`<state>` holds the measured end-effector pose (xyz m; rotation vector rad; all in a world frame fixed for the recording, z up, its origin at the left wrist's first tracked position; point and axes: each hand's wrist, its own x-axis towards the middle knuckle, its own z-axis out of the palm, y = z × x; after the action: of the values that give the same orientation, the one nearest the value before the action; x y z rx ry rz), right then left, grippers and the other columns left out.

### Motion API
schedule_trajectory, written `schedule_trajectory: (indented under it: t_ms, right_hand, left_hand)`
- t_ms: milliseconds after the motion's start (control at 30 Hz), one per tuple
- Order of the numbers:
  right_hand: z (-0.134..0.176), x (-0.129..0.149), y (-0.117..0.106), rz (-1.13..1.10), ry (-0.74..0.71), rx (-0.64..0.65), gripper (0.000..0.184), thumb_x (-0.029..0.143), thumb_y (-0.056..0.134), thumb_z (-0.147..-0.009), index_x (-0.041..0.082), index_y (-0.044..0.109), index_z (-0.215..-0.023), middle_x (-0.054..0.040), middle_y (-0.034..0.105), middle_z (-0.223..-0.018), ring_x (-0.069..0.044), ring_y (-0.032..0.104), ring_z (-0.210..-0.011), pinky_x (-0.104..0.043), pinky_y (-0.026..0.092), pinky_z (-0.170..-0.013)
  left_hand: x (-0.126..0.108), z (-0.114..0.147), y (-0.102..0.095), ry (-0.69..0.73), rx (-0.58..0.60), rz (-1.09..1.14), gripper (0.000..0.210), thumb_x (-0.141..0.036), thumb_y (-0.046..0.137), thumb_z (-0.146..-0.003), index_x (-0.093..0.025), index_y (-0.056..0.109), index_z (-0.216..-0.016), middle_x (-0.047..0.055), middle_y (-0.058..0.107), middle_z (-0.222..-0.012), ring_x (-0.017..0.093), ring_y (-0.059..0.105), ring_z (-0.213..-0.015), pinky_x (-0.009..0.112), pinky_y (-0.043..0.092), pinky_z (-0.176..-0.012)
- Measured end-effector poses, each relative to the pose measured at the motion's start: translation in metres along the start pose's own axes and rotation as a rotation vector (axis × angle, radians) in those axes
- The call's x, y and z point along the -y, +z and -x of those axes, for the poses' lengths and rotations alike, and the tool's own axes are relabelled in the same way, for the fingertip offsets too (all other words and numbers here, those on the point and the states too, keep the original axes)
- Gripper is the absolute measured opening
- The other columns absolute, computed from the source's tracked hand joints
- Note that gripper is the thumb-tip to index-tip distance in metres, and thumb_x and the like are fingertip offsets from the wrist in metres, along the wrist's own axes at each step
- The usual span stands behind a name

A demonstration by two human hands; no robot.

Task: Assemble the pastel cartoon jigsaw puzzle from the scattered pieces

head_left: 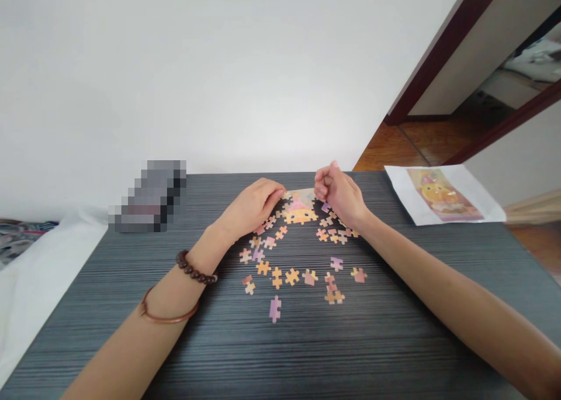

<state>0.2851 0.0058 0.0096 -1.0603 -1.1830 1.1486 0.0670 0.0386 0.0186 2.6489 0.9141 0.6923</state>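
Note:
A partly joined jigsaw puzzle with a yellow face and a pink hat lies near the back of the dark table. At its upper left edge, my left hand pinches a puzzle piece between thumb and forefinger. My right hand rests on its side by the puzzle's right edge, fingers curled in; anything inside them is hidden. Loose orange pieces and purple pieces are spread in front of the puzzle. More pieces lie beside and partly under my right wrist.
On the right of the table lies a white sheet printed with a yellow character. A blurred-out dark object sits at the back left. A white wall rises behind the table, and a doorway opens at the right.

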Motion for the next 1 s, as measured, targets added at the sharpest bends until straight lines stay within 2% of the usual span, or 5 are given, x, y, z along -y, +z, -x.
schedule_trajectory:
  t_ms: [167, 433, 600, 767, 1000]
  right_hand:
    - [-0.002, 0.001, -0.001, -0.084, -0.021, -0.096, 0.066, 0.089, 0.04, -0.08, 0.026, 0.044, -0.063, 0.0077, 0.018, -0.051, -0.012, 0.023, -0.045, -0.03, 0.026, -0.046]
    - [0.008, 0.001, 0.001, 0.135, -0.11, -0.093, 0.07, 0.085, 0.039, -0.085, 0.022, 0.05, -0.055, 0.0052, 0.028, -0.049, -0.01, 0.027, -0.045, -0.03, 0.022, -0.046]
    - [0.011, 0.006, 0.003, 0.057, 0.001, -0.028, 0.067, 0.087, 0.041, -0.082, 0.023, 0.049, -0.062, 0.0094, 0.021, -0.048, -0.008, 0.022, -0.041, -0.027, 0.019, -0.041]
    - [0.013, 0.005, 0.001, 0.205, -0.031, 0.174, 0.04, 0.058, 0.07, -0.08, 0.02, 0.058, -0.077, 0.0065, 0.048, -0.056, -0.007, 0.04, -0.049, -0.024, 0.031, -0.047]
    - [0.017, 0.002, 0.001, 0.327, -0.07, 0.206, 0.023, 0.04, 0.067, -0.084, 0.018, 0.062, -0.079, 0.0021, 0.06, -0.067, -0.008, 0.049, -0.058, -0.024, 0.038, -0.053]
  left_hand:
    - [-0.009, -0.002, -0.008, 0.002, 0.036, -0.039, 0.028, -0.025, 0.037, -0.103, -0.015, 0.062, -0.097, 0.009, 0.07, -0.095, 0.019, 0.065, -0.092, 0.034, 0.054, -0.088]
    - [-0.011, -0.004, -0.015, 0.03, 0.118, -0.049, 0.03, -0.027, 0.04, -0.102, -0.014, 0.067, -0.102, 0.009, 0.073, -0.096, 0.018, 0.066, -0.088, 0.032, 0.053, -0.084]
    - [-0.019, -0.005, -0.018, 0.007, 0.101, -0.025, 0.027, -0.026, 0.047, -0.097, -0.016, 0.072, -0.093, 0.006, 0.076, -0.088, 0.015, 0.066, -0.073, 0.029, 0.051, -0.073]
    - [-0.025, -0.006, -0.017, -0.103, 0.027, 0.083, 0.026, -0.03, 0.051, -0.096, -0.019, 0.075, -0.094, 0.002, 0.079, -0.086, 0.013, 0.068, -0.067, 0.026, 0.049, -0.064]
    - [-0.026, -0.006, -0.015, -0.106, 0.01, 0.096, 0.025, -0.029, 0.051, -0.097, -0.018, 0.074, -0.094, 0.001, 0.078, -0.084, 0.013, 0.069, -0.069, 0.025, 0.049, -0.065]
